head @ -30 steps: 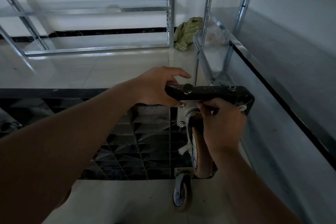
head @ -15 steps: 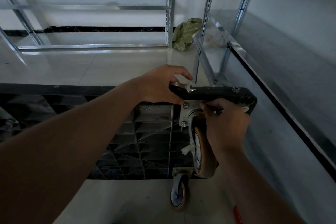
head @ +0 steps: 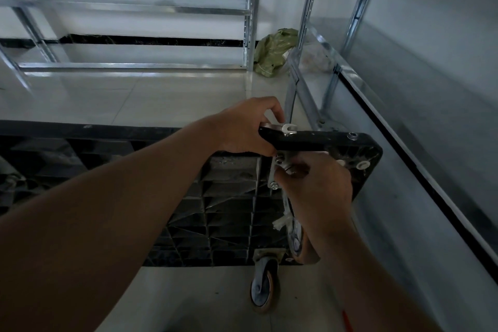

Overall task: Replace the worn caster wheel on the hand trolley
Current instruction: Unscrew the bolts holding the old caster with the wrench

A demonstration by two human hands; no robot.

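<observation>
Bracing a black ribbed plastic hand trolley deck (head: 231,197) tipped on its edge on the pale tiled floor (head: 134,97), a person works at the worn brown-treaded caster wheel (head: 297,240) bolted near the deck's upper right corner. The left hand (head: 248,127) curls its grip around a silver open-ended spanner (head: 288,129), whose jaw lies on the deck's top edge, apparently over a bolt head. Directly below, on the near face, the right hand (head: 315,186) closes its fingers at the silver caster mounting plate (head: 277,170), seemingly on a nut, though what it pinches cannot be made out. The bolt's axis likely runs through the deck between the two hands, the right one nearer the wheel. That hand hides most of the caster; a second grey caster wheel (head: 262,288) rests on the floor below. A crumpled green bag (head: 273,54) lies beside the bare metal shelving (head: 250,13).
</observation>
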